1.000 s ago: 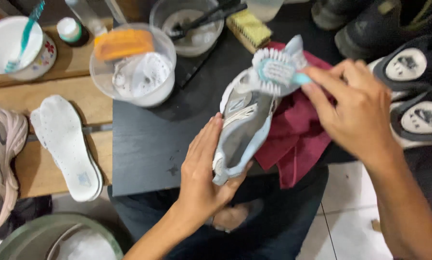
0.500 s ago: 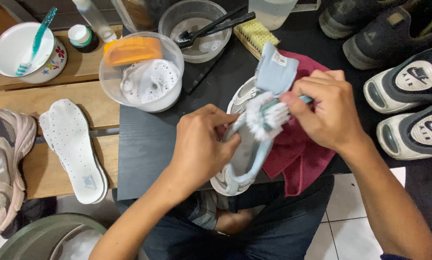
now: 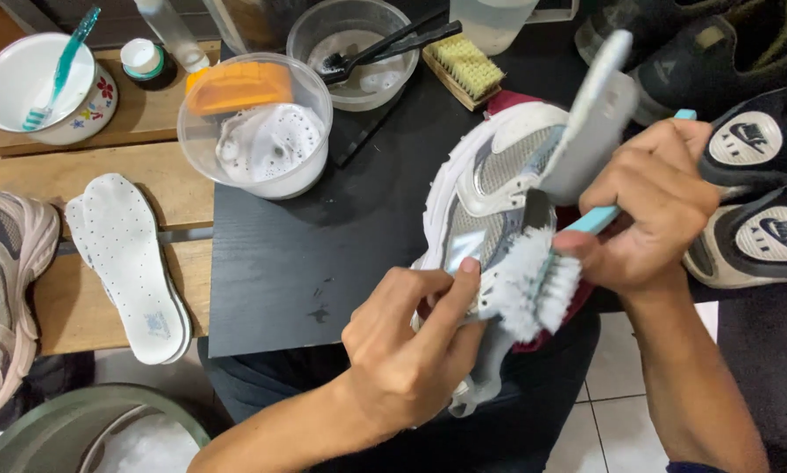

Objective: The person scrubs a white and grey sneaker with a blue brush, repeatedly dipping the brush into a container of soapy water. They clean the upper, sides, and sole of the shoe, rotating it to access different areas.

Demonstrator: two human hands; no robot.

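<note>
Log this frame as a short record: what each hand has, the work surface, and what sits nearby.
Left hand: left hand grips the white and grey mesh sneaker at its lower end
Right hand: right hand holds the teal-handled brush with white bristles, bristles against the sneaker's side
Surface: black tabletop, beside a wooden bench
Under sneaker: dark red cloth, mostly hidden
Near: clear plastic tub of foamy water with an orange brush on its rim; white perforated insole; yellow-bristled wooden brush
</note>
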